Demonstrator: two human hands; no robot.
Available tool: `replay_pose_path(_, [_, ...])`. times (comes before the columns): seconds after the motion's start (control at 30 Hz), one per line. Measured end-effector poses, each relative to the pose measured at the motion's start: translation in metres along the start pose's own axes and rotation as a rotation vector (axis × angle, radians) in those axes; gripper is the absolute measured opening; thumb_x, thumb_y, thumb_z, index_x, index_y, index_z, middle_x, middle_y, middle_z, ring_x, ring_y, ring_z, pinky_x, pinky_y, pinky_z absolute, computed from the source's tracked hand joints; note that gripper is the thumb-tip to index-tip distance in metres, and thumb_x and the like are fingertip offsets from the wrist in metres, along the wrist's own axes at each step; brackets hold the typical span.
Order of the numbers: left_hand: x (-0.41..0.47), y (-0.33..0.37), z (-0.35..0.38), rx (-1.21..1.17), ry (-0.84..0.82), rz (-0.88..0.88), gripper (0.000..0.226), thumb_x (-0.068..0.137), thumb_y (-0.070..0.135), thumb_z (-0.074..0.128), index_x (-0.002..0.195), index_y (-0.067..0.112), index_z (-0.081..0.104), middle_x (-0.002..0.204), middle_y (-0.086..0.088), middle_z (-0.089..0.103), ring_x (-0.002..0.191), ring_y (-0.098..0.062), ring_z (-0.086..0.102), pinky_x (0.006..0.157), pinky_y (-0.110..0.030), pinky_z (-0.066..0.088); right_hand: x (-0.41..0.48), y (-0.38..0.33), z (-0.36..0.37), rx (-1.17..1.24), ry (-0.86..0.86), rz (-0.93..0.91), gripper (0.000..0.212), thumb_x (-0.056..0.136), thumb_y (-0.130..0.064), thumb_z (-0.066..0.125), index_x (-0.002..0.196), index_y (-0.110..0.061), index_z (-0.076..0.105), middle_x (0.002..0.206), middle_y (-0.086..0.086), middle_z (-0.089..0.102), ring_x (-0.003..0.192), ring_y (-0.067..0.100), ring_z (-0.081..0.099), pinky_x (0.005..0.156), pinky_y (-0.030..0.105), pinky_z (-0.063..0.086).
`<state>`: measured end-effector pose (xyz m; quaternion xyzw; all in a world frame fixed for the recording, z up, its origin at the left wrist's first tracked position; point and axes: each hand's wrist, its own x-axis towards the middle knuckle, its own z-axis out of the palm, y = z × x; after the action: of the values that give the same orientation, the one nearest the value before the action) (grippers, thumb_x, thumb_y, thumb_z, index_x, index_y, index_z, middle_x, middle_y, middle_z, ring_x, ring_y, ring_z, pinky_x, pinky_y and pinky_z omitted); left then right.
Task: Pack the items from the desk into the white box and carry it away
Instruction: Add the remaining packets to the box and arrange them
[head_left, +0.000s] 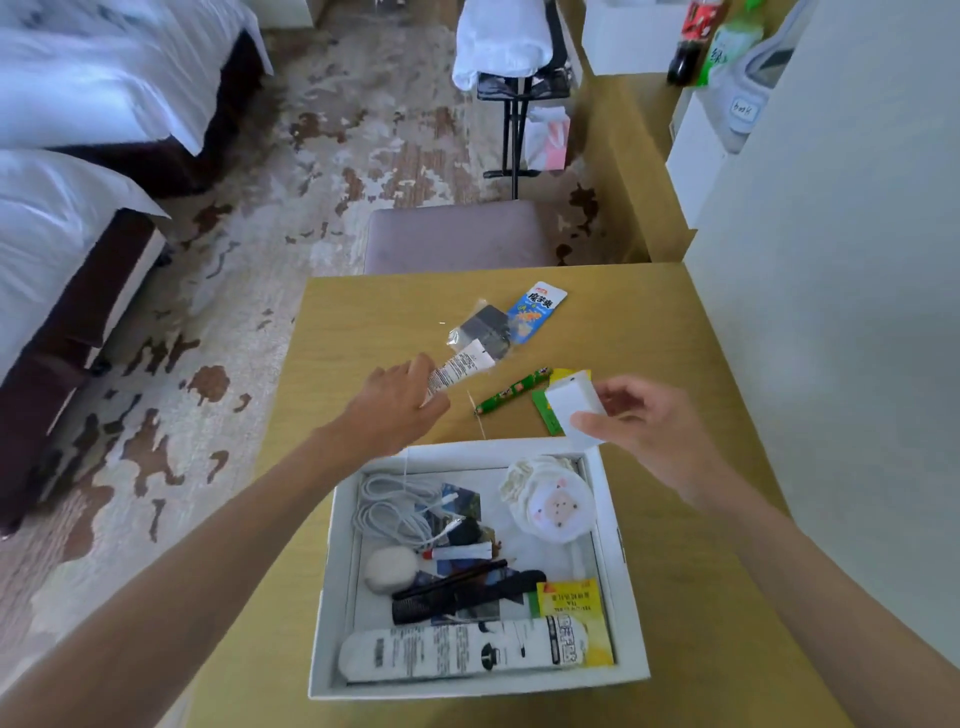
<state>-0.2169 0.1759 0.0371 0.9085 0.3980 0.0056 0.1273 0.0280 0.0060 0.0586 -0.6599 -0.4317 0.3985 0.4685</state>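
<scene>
The white box sits on the wooden desk near me, holding cables, a black comb, a round sheep-face item, a white tube and yellow packets. My left hand reaches over the box's far edge and grips a white tube. My right hand holds a small white block above the box's far right corner. Farther out on the desk lie a clear bag with a dark item, a blue snack packet, a green sausage stick and a yellow-green packet.
A grey padded stool stands beyond the desk's far edge. A white wall borders the desk on the right. Two beds stand left across patterned carpet. Bottles and a folding rack with towels are at the back.
</scene>
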Motion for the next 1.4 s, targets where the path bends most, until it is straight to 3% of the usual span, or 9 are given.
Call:
replay_pose_path(0.17, [-0.09, 0.034, -0.024, -0.299, -0.085, -0.072, 0.035, 0.086, 0.054, 0.037, 0.095, 0.02, 0.035, 0.072, 0.001, 0.049, 0.055, -0.015, 0.043, 0.047, -0.026, 0.033, -0.034, 0.0, 0.001, 0.105, -0.102, 0.052, 0.014, 0.073, -0.017, 0.081, 0.084, -0.02, 0.074, 0.076, -0.006, 0.073, 0.067, 0.004, 0.065, 0.055, 0.012, 0.049])
replay_pose_path(0.33, [-0.153, 0.05, 0.01, -0.428, -0.205, -0.175, 0.027, 0.091, 0.047, 0.054, 0.098, 0.021, 0.051, 0.077, 0.011, 0.053, 0.058, 0.0, 0.051, 0.047, -0.013, 0.037, -0.067, 0.011, 0.015, 0.046, -0.241, 0.107, 0.02, 0.07, -0.022, 0.083, 0.087, -0.021, 0.073, 0.084, 0.0, 0.072, 0.072, 0.007, 0.065, 0.057, 0.014, 0.049])
replay_pose_path(0.53, [-0.172, 0.056, 0.06, -0.438, -0.39, -0.15, 0.03, 0.091, 0.037, 0.058, 0.111, 0.017, 0.048, 0.102, -0.002, 0.062, 0.084, -0.018, 0.059, 0.069, -0.031, 0.049, -0.094, 0.016, 0.031, -0.374, -0.258, 0.064, 0.027, 0.069, -0.035, 0.082, 0.09, -0.028, 0.068, 0.086, -0.007, 0.069, 0.076, 0.007, 0.063, 0.059, 0.015, 0.047])
replay_pose_path(0.7, [-0.169, 0.045, 0.072, -0.46, -0.518, -0.084, 0.034, 0.086, 0.023, 0.067, 0.115, 0.015, 0.05, 0.112, 0.0, 0.067, 0.096, -0.018, 0.064, 0.083, -0.037, 0.054, -0.099, 0.015, 0.039, -0.662, -0.309, 0.013, 0.029, 0.069, -0.028, 0.079, 0.091, -0.015, 0.065, 0.091, 0.005, 0.066, 0.078, 0.02, 0.062, 0.064, 0.033, 0.048])
replay_pose_path(0.8, [-0.171, 0.037, 0.072, -0.564, -0.487, -0.054, 0.038, 0.084, 0.014, 0.068, 0.119, 0.018, 0.053, 0.109, 0.005, 0.068, 0.089, -0.01, 0.063, 0.077, -0.027, 0.054, -0.096, 0.015, 0.05, -0.812, -0.371, -0.03, 0.023, 0.069, -0.029, 0.076, 0.084, -0.02, 0.061, 0.085, -0.002, 0.059, 0.064, 0.008, 0.049, 0.053, 0.018, 0.033])
replay_pose_path(0.87, [-0.172, 0.035, 0.07, -0.599, -0.474, -0.031, 0.043, 0.083, 0.013, 0.068, 0.122, 0.022, 0.053, 0.107, 0.006, 0.068, 0.09, -0.01, 0.063, 0.076, -0.027, 0.054, -0.093, 0.017, 0.061, -0.832, -0.407, -0.01, 0.021, 0.071, -0.029, 0.075, 0.086, -0.027, 0.06, 0.084, -0.013, 0.055, 0.067, 0.0, 0.049, 0.052, 0.014, 0.035])
replay_pose_path(0.97, [-0.174, 0.032, 0.069, -0.627, -0.48, 0.012, 0.047, 0.082, 0.013, 0.068, 0.124, 0.024, 0.051, 0.108, 0.006, 0.069, 0.098, -0.015, 0.065, 0.082, -0.035, 0.057, -0.081, 0.021, 0.078, -0.816, -0.465, 0.088, 0.036, 0.071, -0.026, 0.076, 0.104, -0.021, 0.064, 0.099, -0.01, 0.06, 0.087, 0.006, 0.058, 0.07, 0.022, 0.05])
replay_pose_path(1.2, [-0.175, 0.024, 0.066, -0.714, -0.495, 0.029, 0.055, 0.078, 0.01, 0.07, 0.124, 0.029, 0.048, 0.106, 0.005, 0.072, 0.101, -0.019, 0.066, 0.089, -0.042, 0.054, -0.067, 0.039, 0.103, -0.961, -0.812, 0.306, 0.035, 0.077, -0.018, 0.069, 0.111, -0.025, 0.066, 0.103, -0.01, 0.062, 0.093, 0.011, 0.059, 0.073, 0.023, 0.049])
replay_pose_path(1.4, [-0.175, 0.02, 0.066, -0.671, -0.458, -0.012, 0.042, 0.08, 0.019, 0.072, 0.112, 0.034, 0.049, 0.095, 0.012, 0.069, 0.077, -0.007, 0.063, 0.072, -0.034, 0.055, -0.07, 0.038, 0.106, -0.862, -0.876, 0.334, 0.032, 0.091, -0.008, 0.054, 0.117, -0.018, 0.068, 0.112, -0.007, 0.065, 0.101, 0.01, 0.059, 0.08, 0.017, 0.045])
